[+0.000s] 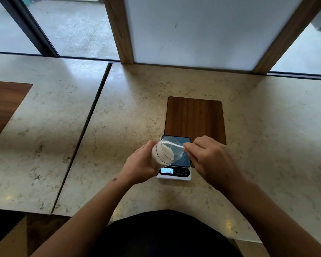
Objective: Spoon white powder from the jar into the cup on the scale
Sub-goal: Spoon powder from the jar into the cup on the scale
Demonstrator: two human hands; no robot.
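My left hand [140,164] grips a clear jar [165,153] of white powder, tilted with its mouth toward the right, over the left part of the scale [182,172]. My right hand [211,158] pinches the handle of a white spoon [174,145] whose bowl reaches into the jar's mouth. The scale has a dark glossy platform and a lit display that reads 0.00. No cup is visible on the scale; the jar and my hands hide part of the platform.
A dark wooden board [195,117] is inset in the marble counter [128,108] just behind the scale. A seam [85,127] splits the counter on the left, where another wood inset [2,108] lies. A wood-framed panel [193,30] and windows stand at the back.
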